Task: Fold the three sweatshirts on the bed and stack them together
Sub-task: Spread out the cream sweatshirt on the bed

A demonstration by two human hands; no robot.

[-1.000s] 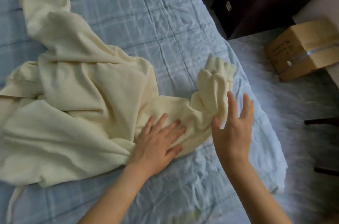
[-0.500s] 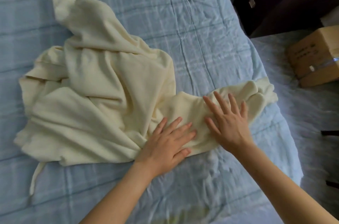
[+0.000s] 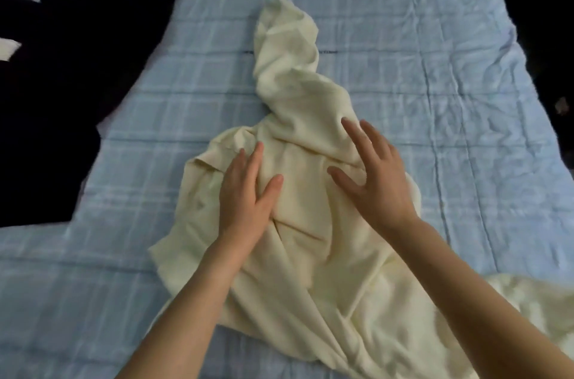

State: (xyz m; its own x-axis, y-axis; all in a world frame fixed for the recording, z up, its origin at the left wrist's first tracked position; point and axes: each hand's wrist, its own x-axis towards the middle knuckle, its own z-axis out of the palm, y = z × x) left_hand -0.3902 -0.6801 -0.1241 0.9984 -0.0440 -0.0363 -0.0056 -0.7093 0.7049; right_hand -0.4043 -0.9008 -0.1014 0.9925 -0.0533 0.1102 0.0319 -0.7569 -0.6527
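Head view: cream sweatshirt [image 3: 310,223] partly off-frame.

Bedroom: bed [image 3: 403,36] under checked sheet

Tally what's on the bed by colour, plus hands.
cream sweatshirt: 1
black heap: 1, can't tell how many garments are in it
left hand, right hand, flat on the cream: 2
Total: 4
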